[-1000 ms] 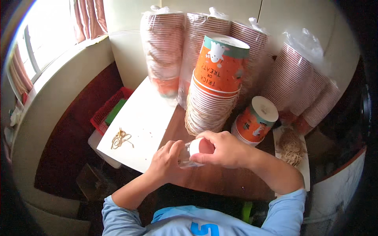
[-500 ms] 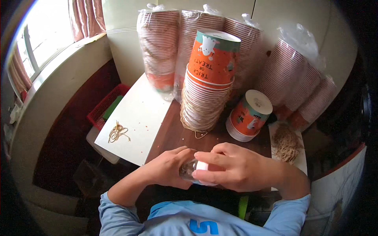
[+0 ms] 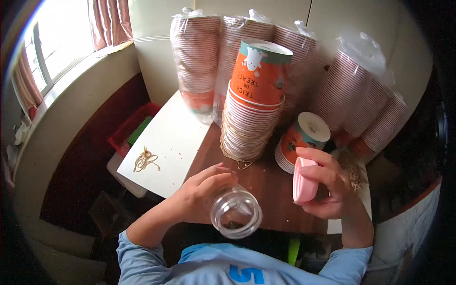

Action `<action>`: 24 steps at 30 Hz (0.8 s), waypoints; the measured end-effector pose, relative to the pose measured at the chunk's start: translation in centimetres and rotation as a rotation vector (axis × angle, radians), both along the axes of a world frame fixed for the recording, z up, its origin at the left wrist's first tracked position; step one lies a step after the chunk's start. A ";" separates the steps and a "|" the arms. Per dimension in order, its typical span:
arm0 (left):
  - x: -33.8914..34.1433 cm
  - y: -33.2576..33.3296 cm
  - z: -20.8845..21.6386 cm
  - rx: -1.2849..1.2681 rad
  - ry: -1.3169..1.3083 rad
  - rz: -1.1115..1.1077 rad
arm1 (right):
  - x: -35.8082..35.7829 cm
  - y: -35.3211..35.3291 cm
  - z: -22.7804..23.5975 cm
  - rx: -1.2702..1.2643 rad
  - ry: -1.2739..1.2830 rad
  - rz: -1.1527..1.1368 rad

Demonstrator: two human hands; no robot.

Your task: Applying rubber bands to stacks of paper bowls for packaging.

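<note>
My left hand [image 3: 202,190] is closed round a clear jar [image 3: 236,218] at the table's near edge. The jar is tilted, its uncovered round mouth turned toward me; a little dark matter seems to show through it, too unclear to name. To the right, my right hand [image 3: 330,183] grips a pink screw lid [image 3: 304,181] by its edge, apart from the jar. Just beyond the lid stands a short stack of upturned orange and green paper buckets [image 3: 304,135]. A taller stack of the same buckets [image 3: 256,80], with cord loops round its lower part, rises in front of me.
Plastic-wrapped bucket stacks [image 3: 197,61] line the wall, with more leaning bagged stacks [image 3: 339,85] at the right. Loose cord [image 3: 146,160] lies on the white tabletop [image 3: 166,133]; a cord bundle [image 3: 354,173] is partly hidden behind my right hand. A red basket [image 3: 126,130] sits left.
The pink lid has come off the jar. My right hand has carried it up and right, while my left hand keeps the jar, its mouth now showing.
</note>
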State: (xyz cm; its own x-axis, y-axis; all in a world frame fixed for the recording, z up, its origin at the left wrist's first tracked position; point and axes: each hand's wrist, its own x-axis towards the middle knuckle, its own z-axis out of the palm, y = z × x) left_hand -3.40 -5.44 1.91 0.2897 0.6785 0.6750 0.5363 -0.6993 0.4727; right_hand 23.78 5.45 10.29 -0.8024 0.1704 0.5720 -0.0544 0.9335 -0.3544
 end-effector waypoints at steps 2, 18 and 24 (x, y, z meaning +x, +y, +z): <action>0.2 -0.2 2.0 0.105 0.004 0.013 | 0.7 0.2 -0.7 0.012 -0.011 -0.023; 2.2 -1.8 11.9 0.500 0.241 -0.069 | 2.9 -0.4 -2.1 0.019 0.038 -0.089; 2.6 -1.9 13.7 0.581 0.286 -0.072 | 2.8 -0.2 -1.8 0.028 0.055 -0.053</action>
